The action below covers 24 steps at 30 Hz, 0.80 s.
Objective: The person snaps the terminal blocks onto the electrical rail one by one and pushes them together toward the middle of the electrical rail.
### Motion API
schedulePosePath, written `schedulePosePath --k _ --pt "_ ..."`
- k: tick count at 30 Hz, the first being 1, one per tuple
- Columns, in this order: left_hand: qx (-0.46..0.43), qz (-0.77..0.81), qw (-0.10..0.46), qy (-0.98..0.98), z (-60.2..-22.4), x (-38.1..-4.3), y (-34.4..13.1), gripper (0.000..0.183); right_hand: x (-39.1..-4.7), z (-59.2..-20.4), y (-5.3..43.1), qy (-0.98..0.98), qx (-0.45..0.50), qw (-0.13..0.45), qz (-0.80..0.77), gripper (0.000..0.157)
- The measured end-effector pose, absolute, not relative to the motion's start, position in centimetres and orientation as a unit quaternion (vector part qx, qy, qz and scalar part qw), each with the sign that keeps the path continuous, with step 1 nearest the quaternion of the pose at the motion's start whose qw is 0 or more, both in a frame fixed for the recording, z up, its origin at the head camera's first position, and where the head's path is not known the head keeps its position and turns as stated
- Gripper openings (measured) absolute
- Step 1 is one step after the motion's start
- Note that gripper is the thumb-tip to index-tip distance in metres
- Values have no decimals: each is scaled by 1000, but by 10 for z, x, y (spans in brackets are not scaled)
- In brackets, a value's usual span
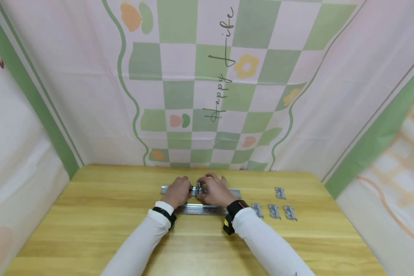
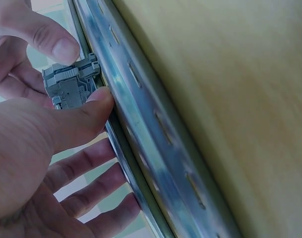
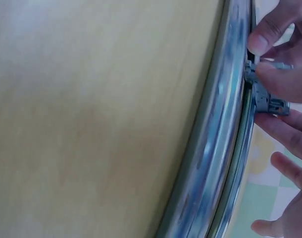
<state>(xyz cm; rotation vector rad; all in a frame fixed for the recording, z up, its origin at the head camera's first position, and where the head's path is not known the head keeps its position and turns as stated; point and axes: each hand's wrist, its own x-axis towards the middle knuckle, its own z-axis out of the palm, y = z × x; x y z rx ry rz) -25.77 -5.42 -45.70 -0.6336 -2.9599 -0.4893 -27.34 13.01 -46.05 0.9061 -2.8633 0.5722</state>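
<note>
My right hand (image 1: 216, 191) pinches a small grey DIN-rail terminal block (image 2: 72, 82) between thumb and index finger, its other fingers spread. The block sits at the far slotted metal DIN rail (image 1: 234, 193), near mid-length. Just left of it, my left hand (image 1: 177, 191) holds that same rail, the thumb on the near side close against the block and the other fingers along the far side. A second DIN rail (image 1: 200, 209), with a row of slots, lies nearer and parallel on the table. Both hands partly cover the block in the head view.
Several loose grey terminal blocks (image 1: 273, 211) lie on the wooden table (image 1: 89, 230) to the right, one (image 1: 280, 193) farther back than the others. A patterned cloth (image 1: 179, 96) hangs behind the table's back edge, with more cloth at both sides.
</note>
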Motion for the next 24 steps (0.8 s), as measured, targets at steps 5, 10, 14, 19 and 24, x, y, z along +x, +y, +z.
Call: schedulePosePath --k 5,10,14,19,24 --pt "-206 -166 30 -964 -457 -256 -52 15 -273 -459 146 -931 284 15 228 68" --pt "-199 -174 22 -964 -456 -255 -53 12 -273 -452 174 -944 253 25 209 67" --pt "-195 -176 19 -965 -456 -255 -54 10 -274 -442 212 -961 227 29 154 63" --pt "-193 -173 18 -966 -457 -256 -54 10 -277 -430 271 -978 180 -2 102 58" --pt "-193 -170 19 -966 -456 -256 -52 11 -279 -418 321 -991 119 -45 50 65"
